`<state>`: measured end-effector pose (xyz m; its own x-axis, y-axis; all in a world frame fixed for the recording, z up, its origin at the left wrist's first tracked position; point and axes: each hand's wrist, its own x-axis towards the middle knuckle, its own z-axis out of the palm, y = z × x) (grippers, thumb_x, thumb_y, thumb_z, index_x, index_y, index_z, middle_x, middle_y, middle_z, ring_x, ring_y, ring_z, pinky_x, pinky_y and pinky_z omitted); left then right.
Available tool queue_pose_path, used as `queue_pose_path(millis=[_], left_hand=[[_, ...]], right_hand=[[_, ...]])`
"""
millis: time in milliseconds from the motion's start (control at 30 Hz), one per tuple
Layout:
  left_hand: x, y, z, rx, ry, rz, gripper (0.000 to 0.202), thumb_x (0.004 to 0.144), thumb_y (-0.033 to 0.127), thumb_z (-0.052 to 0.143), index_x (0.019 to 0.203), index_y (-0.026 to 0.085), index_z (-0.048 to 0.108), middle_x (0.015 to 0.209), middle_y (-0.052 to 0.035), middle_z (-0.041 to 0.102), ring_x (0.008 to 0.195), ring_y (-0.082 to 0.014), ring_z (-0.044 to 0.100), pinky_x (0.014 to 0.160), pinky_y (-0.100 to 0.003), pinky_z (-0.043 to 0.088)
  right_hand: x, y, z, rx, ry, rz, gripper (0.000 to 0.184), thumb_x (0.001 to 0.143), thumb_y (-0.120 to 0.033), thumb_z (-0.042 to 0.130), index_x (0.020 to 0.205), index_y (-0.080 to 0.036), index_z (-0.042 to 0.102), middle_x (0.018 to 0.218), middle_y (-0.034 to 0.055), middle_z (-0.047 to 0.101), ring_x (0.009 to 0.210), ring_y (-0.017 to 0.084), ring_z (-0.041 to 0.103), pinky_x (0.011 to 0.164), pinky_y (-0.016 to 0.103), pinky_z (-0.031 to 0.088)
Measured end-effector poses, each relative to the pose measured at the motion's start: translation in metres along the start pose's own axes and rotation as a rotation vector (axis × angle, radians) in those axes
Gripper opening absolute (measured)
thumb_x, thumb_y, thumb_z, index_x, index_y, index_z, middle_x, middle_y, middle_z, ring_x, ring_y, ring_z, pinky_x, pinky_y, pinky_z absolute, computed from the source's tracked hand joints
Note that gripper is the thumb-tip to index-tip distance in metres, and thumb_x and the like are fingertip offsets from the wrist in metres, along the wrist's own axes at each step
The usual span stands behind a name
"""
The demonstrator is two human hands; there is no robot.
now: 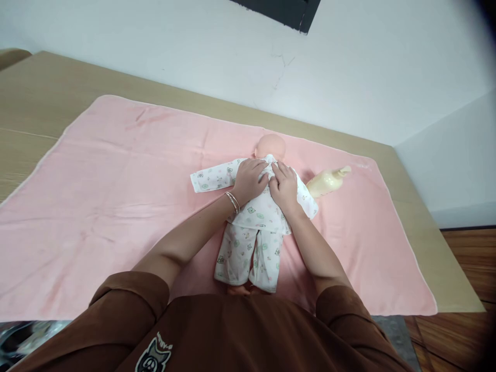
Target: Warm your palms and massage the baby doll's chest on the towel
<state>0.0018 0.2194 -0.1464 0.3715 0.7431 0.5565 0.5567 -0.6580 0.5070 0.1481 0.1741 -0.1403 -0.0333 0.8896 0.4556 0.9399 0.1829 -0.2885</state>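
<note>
A baby doll (270,144) lies on a pink blanket (147,165), its bald head away from me. It wears a white printed long-sleeved shirt (253,213) and matching trousers (237,256). Its feet show partly below the hems. My left hand (250,181) rests on the upper part of the shirt, fingers stretched toward the neckline. Beside it, my right hand (284,188) lies on the shirt too, its fingers spread and the two thumbs close together. The cloth directly under my palms is hidden. A pale yellow pump bottle (327,182) lies right of the doll, near its sleeve.
The blanket covers much of a wooden table (411,206), whose far edge meets a white wall (194,46). Wooden flooring (468,263) shows past the right edge. A dark frame (284,11) is on the wall above. Some blurred items (31,336) sit below the table at lower left.
</note>
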Motion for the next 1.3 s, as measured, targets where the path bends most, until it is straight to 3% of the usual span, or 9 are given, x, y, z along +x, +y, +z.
queue_pose_path(millis=[267, 433, 833, 1300], left_hand=[[-0.0030, 0.0024, 0.0008, 0.021, 0.081, -0.021, 0.023, 0.086, 0.023, 0.051, 0.103, 0.020, 0.066, 0.110, -0.0083, 0.068, 0.111, -0.0242, 0.058, 0.102, -0.042, 0.044], [-0.0022, 0.0033, 0.0008, 0.034, 0.088, -0.080, 0.023, 0.085, 0.022, 0.052, 0.104, 0.020, 0.065, 0.113, -0.0090, 0.067, 0.112, -0.0255, 0.058, 0.102, -0.044, 0.044], [-0.0018, 0.0030, 0.0011, 0.015, 0.082, -0.100, 0.025, 0.085, 0.021, 0.051, 0.106, 0.019, 0.064, 0.113, -0.0099, 0.067, 0.114, -0.0260, 0.056, 0.104, -0.044, 0.043], [-0.0018, 0.0031, 0.0015, 0.032, 0.104, -0.088, 0.023, 0.084, 0.021, 0.052, 0.103, 0.018, 0.064, 0.111, -0.0094, 0.068, 0.112, -0.0252, 0.058, 0.103, -0.042, 0.044]], right_hand=[[-0.0089, -0.0036, 0.0047, 0.076, 0.169, 0.091, 0.040, 0.090, -0.030, 0.042, 0.118, -0.017, 0.067, 0.130, 0.0119, 0.064, 0.127, 0.024, 0.055, 0.114, 0.048, 0.035], [-0.0088, -0.0033, 0.0055, 0.128, 0.162, 0.131, 0.041, 0.090, -0.030, 0.043, 0.121, -0.017, 0.065, 0.132, 0.0120, 0.062, 0.128, 0.024, 0.053, 0.116, 0.050, 0.032], [-0.0075, -0.0039, 0.0037, 0.058, 0.192, 0.099, 0.039, 0.089, -0.028, 0.043, 0.119, -0.018, 0.066, 0.129, 0.0103, 0.065, 0.125, 0.024, 0.057, 0.111, 0.050, 0.039], [-0.0070, -0.0027, 0.0044, 0.131, 0.152, 0.130, 0.042, 0.090, -0.029, 0.040, 0.122, -0.017, 0.065, 0.132, 0.0114, 0.062, 0.129, 0.025, 0.052, 0.115, 0.051, 0.033]])
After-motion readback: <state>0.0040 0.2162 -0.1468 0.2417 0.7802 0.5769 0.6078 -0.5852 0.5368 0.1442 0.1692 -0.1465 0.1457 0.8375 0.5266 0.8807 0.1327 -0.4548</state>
